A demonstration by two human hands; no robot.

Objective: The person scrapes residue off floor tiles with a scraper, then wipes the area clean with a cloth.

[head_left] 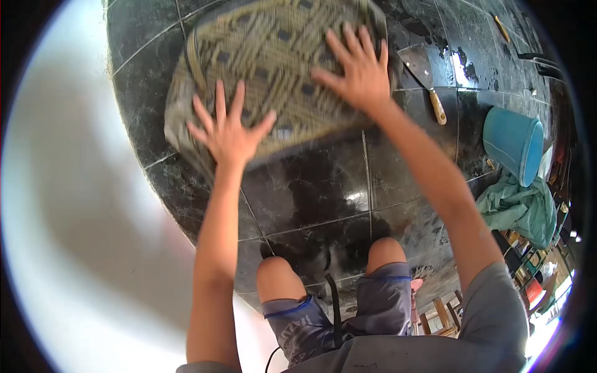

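Basket [273,56] lies on the tiled floor [311,199], left grip [229,133] and right grip [359,74] spread flat on its weave, pinching nothing. It looks light, stiff and rough; the rim seems the best hold.

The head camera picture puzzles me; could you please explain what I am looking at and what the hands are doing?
There is no machine here. One camera sits on a person's head and looks down, and its wide lens bends the edges of the picture. The two bare arms are that person's own. The left hand and the right hand lie open, fingers spread, on a woven mat. The mat is blurred, so its exact shape is unclear. It rests on dark glossy tiles. Off to the right are a trowel with a wooden handle, a blue bucket and a green cloth. The person's knees show below. Neither hand grips anything.
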